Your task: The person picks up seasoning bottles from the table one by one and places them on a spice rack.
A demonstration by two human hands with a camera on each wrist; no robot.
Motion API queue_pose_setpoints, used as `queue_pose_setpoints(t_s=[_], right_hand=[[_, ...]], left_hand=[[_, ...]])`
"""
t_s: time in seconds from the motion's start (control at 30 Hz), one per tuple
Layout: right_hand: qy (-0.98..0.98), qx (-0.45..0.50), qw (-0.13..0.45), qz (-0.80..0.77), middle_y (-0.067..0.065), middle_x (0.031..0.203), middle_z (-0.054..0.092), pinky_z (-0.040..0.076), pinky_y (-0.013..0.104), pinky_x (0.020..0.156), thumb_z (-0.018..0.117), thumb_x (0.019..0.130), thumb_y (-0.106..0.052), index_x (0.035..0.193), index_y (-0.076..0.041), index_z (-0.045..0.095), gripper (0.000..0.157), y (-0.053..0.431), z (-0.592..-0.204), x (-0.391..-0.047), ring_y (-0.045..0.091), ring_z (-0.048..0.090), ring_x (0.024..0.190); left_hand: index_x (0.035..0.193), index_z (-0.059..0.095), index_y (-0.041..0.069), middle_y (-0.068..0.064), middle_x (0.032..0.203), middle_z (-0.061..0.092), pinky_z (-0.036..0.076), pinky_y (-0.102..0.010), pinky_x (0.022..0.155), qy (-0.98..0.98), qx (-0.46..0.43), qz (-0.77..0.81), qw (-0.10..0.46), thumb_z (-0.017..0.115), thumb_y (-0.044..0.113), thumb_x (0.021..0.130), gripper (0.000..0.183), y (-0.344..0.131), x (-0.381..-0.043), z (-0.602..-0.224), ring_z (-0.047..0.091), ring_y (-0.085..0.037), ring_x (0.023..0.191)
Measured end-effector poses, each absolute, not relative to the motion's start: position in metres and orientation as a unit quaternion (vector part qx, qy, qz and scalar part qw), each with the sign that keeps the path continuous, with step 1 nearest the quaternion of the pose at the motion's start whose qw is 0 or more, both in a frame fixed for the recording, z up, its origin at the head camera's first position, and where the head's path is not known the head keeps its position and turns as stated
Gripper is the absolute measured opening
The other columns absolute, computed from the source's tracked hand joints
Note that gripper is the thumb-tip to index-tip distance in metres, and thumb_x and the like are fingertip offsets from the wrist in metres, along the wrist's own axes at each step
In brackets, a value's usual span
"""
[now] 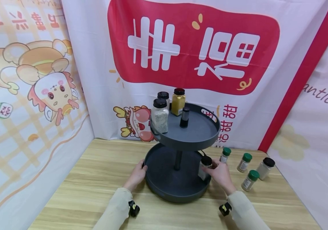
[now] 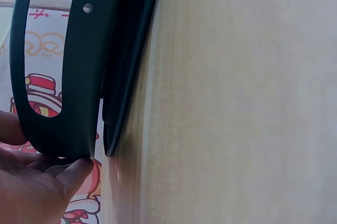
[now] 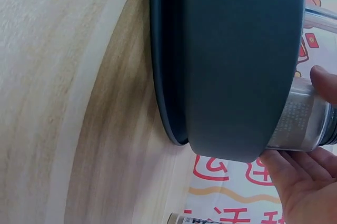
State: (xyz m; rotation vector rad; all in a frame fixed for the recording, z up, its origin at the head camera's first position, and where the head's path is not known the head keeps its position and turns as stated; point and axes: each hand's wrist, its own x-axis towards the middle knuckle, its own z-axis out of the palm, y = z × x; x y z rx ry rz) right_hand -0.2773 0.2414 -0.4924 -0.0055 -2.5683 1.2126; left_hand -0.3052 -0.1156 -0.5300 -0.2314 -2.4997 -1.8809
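Note:
A dark grey two-tier turntable [image 1: 164, 179] stands on the wooden table. My left hand [image 1: 136, 175] grips the lower tier's rim at its left side. In the left wrist view, the thumb of that hand [image 2: 31, 190] is on the inner side of the wall and the fingers are outside it. A clear spice jar [image 1: 202, 172] with a black lid is at the right side of the lower tier, partly behind the wall. My right hand [image 1: 223, 175] holds this jar; the right wrist view shows thumb and fingers on either side of the jar [image 3: 301, 119].
The upper tier [image 1: 201, 127] carries a large white-filled jar [image 1: 160, 119], a yellow-filled jar [image 1: 178, 103], another black-lidded jar [image 1: 164, 95] and a small dark bottle [image 1: 184, 118]. Right of the turntable stand green-capped bottles [image 1: 250, 181] and a black-lidded jar [image 1: 265, 169]. Printed cloth [image 1: 95, 95] hangs behind.

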Motion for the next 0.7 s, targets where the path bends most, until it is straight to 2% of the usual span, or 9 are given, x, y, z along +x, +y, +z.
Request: queue_pose_setpoints(t_s=[0.33, 0.7], right_hand=[[-0.895, -0.006, 0.139, 0.423, 0.011, 0.098, 0.068, 0.051, 0.036, 0.075, 0.083, 0.073, -0.029, 0.106, -0.004, 0.068, 0.045, 0.2415, -0.4904, -0.2744, 0.022, 0.061, 0.088], [-0.893, -0.007, 0.136, 0.430, 0.012, 0.097, 0.067, 0.050, 0.036, 0.076, 0.083, 0.072, -0.024, 0.106, -0.001, 0.066, 0.044, 0.2423, -0.4911, -0.2736, 0.024, 0.060, 0.089]], left_hand=[[0.138, 0.030, -0.015, -0.034, 0.139, 0.035, 0.027, -0.052, 0.107, -0.792, -0.070, -0.607, -0.005, 0.036, 0.001, 0.099, 0.043, -0.1157, -0.3030, -0.5303, 0.032, -0.043, 0.130], [0.136, 0.032, -0.016, -0.035, 0.137, 0.037, 0.027, -0.053, 0.107, -0.799, -0.071, -0.597, 0.011, 0.037, -0.001, 0.098, 0.041, -0.1138, -0.2976, -0.5273, 0.034, -0.045, 0.129]])
